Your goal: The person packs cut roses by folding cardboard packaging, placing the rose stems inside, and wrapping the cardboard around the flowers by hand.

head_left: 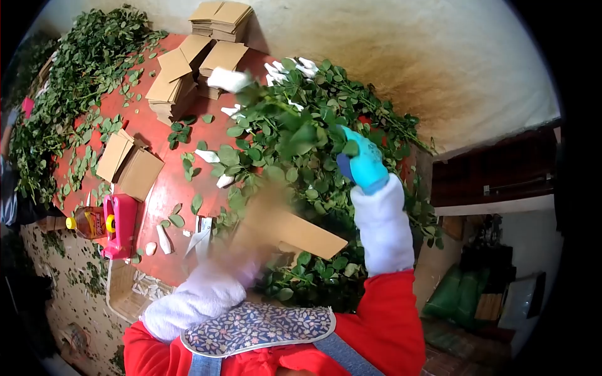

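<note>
My right hand [365, 161], in a teal and blue glove, is closed around the stem of a rose [288, 109]. The rose's white-wrapped head [228, 80] points to the upper left, and its leaves are blurred by motion. Below it lies a pile of leafy rose stems [313, 163], several with white-wrapped heads. Motion smears my left hand [248, 254], so its fingers cannot be made out. Right beside it is a piece of brown cardboard [312, 235] over the leaves; whether the hand grips it is unclear.
Stacked cardboard pieces [168, 88] stand at the back of the red table [182, 241]. More stems [94, 56] are heaped at the far left. A pink tape dispenser [122, 229], a yellow-capped bottle [89, 222], scissors [200, 235] and a basket [119, 291] sit at the left.
</note>
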